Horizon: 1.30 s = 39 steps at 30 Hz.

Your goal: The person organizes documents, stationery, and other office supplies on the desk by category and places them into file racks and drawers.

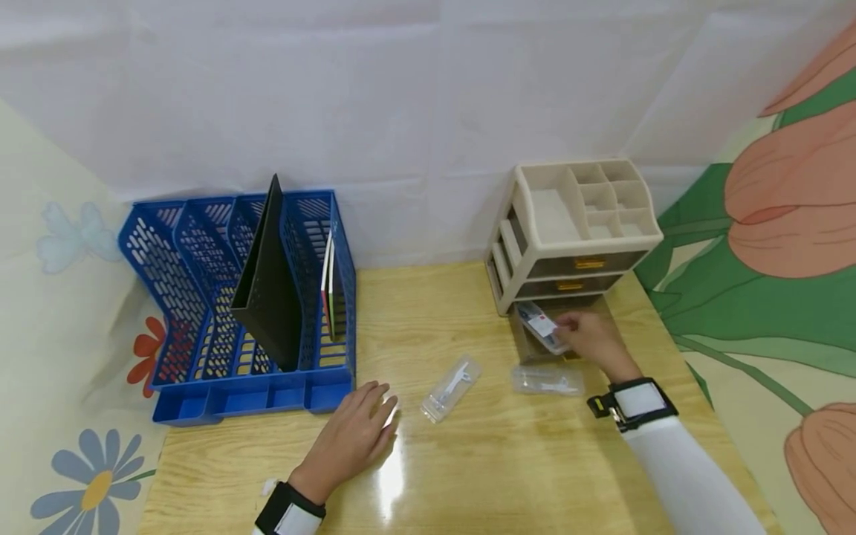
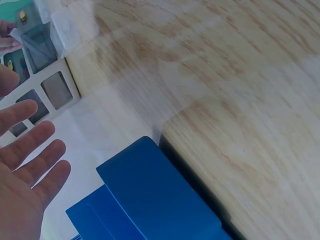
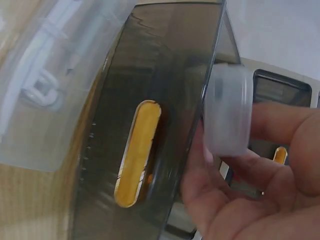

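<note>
My right hand [image 1: 591, 342] pinches a translucent plastic case [image 1: 540, 324] with a white label, tilted within the pulled-out bottom drawer [image 1: 528, 349] of a beige drawer unit [image 1: 528, 260]. Close up in the right wrist view, thumb and fingers grip the end of the case [image 3: 227, 110] beside the drawer's smoky front with its orange handle [image 3: 137, 154]. A second clear case [image 1: 548, 380] lies just in front of that drawer, and another clear case [image 1: 451, 388] with a white item inside lies mid-table. My left hand [image 1: 354, 431], fingers spread and holding nothing, is near the blue file rack's front corner.
The blue file rack [image 1: 230, 401] stands at the left, with a black folder [image 1: 274, 297] and thin booklets [image 1: 329, 290] upright in it. Small compartments [image 1: 602, 197] top the drawer unit. A white cloth wall [image 1: 414, 134] runs behind the wooden table [image 1: 421, 305].
</note>
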Available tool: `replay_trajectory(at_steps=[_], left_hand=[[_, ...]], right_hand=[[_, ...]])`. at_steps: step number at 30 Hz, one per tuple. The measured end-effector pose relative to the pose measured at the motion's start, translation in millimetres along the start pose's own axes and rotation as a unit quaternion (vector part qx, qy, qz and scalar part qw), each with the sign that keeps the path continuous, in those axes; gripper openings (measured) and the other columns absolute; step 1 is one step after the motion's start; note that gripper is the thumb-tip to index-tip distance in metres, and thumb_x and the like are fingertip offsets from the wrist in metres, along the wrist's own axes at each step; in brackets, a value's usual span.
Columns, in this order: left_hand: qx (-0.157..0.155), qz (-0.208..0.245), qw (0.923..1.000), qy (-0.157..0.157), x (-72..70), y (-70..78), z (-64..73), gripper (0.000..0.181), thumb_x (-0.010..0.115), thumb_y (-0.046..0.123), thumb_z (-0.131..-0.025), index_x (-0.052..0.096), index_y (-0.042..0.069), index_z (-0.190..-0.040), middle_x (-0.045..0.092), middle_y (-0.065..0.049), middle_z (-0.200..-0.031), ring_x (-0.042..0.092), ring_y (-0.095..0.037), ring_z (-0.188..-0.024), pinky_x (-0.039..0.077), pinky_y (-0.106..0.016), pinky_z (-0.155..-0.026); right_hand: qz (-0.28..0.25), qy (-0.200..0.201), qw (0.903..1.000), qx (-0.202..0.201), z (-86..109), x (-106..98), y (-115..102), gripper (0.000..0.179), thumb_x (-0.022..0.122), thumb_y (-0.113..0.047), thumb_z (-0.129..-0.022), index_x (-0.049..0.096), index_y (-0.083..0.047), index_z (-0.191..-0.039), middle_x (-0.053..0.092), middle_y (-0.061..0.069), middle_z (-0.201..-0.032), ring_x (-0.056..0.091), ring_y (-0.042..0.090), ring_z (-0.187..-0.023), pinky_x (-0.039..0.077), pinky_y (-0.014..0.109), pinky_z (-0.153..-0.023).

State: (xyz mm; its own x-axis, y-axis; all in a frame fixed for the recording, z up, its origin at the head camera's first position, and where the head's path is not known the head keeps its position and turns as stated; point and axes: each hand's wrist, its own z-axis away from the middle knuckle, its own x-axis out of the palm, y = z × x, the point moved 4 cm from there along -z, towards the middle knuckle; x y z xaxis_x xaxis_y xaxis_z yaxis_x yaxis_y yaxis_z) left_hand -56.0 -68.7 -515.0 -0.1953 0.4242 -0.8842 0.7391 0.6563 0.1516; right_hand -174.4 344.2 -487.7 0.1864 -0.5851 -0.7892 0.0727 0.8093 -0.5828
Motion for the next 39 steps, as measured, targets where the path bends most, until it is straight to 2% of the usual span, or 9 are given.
replay_trajectory(at_steps=[4,8,12,18,24,29,33,35,39], left_hand=[[0.001,-0.005,1.0,-0.003,2.3,-1.2,-0.8,0.036,0.059,0.026,-0.089,0.066,0.003,-0.116,0.064,-0.021,-0.119,0.057,-0.037,-0.112,0.052,-0.05,-0.09],[0.0,-0.006,1.0,-0.008,5.3,-0.8,-2.6,0.037,0.05,0.029,-0.095,0.066,0.004,-0.117,0.064,-0.02,-0.119,0.057,-0.036,-0.112,0.052,-0.05,-0.091],[-0.009,-0.006,0.9999,-0.011,7.4,0.3,-3.6,0.035,0.061,0.026,-0.088,0.066,0.005,-0.116,0.065,-0.019,-0.119,0.057,-0.035,-0.111,0.052,-0.049,-0.09],[-0.02,-0.004,0.9994,-0.028,13.0,1.0,-7.2,0.038,0.065,0.024,-0.084,0.065,0.006,-0.117,0.065,-0.017,-0.119,0.056,-0.033,-0.112,0.052,-0.048,-0.092],[-0.022,0.004,0.9993,-0.031,21.2,1.2,-13.2,0.041,0.067,0.022,-0.083,0.062,0.005,-0.12,0.064,-0.016,-0.118,0.057,-0.032,-0.111,0.051,-0.049,-0.092],[-0.029,0.019,0.9993,-0.017,29.3,1.6,-22.0,0.041,0.068,0.021,-0.082,0.061,0.004,-0.119,0.064,-0.014,-0.116,0.057,-0.029,-0.11,0.052,-0.047,-0.092],[-0.057,0.039,0.997,-0.035,36.4,3.0,-29.9,0.044,0.066,0.026,-0.085,0.06,0.004,-0.123,0.063,-0.014,-0.119,0.056,-0.028,-0.113,0.051,-0.045,-0.093],[-0.084,0.063,0.9931,-0.053,40.1,4.0,-33.4,0.05,0.066,0.031,-0.086,0.058,0.003,-0.126,0.062,-0.015,-0.122,0.055,-0.028,-0.113,0.05,-0.045,-0.094],[-0.151,0.124,0.9772,-0.082,48.6,6.8,-39.5,0.064,0.068,0.042,-0.083,0.054,0.002,-0.131,0.06,-0.016,-0.122,0.055,-0.028,-0.109,0.051,-0.045,-0.093]], right_hand=[[-0.027,-0.059,0.9979,0.005,-10.5,7.6,-2.0,0.046,0.062,-0.017,-0.092,0.054,0.015,-0.125,0.062,0.035,-0.112,0.063,0.038,-0.093,0.057,0.047,-0.076],[-0.04,-0.075,0.9962,0.015,-17.3,14.0,0.1,0.046,0.064,-0.012,-0.089,0.052,0.018,-0.122,0.065,0.031,-0.1,0.063,0.028,-0.078,0.056,0.036,-0.065],[-0.04,-0.085,0.9951,0.03,-17.8,21.0,2.9,0.046,0.065,-0.011,-0.088,0.051,0.019,-0.12,0.067,0.025,-0.093,0.063,0.024,-0.072,0.054,0.031,-0.059],[-0.035,-0.094,0.9944,0.032,-19.5,29.5,4.6,0.047,0.066,-0.01,-0.086,0.05,0.019,-0.12,0.066,0.027,-0.094,0.063,0.029,-0.078,0.057,0.039,-0.066],[0.034,-0.09,0.995,0.026,-22.9,38.6,1.7,0.044,0.064,-0.016,-0.087,0.056,0.012,-0.121,0.065,0.029,-0.105,0.062,0.032,-0.086,0.056,0.048,-0.074],[0.071,-0.074,0.9938,0.042,-18.0,41.0,-6.4,0.041,0.06,-0.021,-0.091,0.06,0.007,-0.121,0.066,0.025,-0.098,0.06,0.031,-0.08,0.054,0.047,-0.067],[0.128,0.01,0.9916,-0.017,-8.0,41.8,-15.9,0.03,0.059,-0.016,-0.09,0.066,0.008,-0.107,0.065,0.027,-0.091,0.06,0.036,-0.076,0.051,0.05,-0.062],[0.172,0.086,0.9776,-0.086,0.1,43.3,-24.8,0.027,0.063,-0.011,-0.085,0.067,0.011,-0.101,0.063,0.03,-0.087,0.059,0.042,-0.072,0.051,0.055,-0.058],[0.246,0.246,0.9142,-0.208,20.6,51.3,-45.5,0.021,0.068,-0.001,-0.073,0.068,0.013,-0.089,0.062,0.032,-0.082,0.055,0.047,-0.064,0.049,0.058,-0.055]])
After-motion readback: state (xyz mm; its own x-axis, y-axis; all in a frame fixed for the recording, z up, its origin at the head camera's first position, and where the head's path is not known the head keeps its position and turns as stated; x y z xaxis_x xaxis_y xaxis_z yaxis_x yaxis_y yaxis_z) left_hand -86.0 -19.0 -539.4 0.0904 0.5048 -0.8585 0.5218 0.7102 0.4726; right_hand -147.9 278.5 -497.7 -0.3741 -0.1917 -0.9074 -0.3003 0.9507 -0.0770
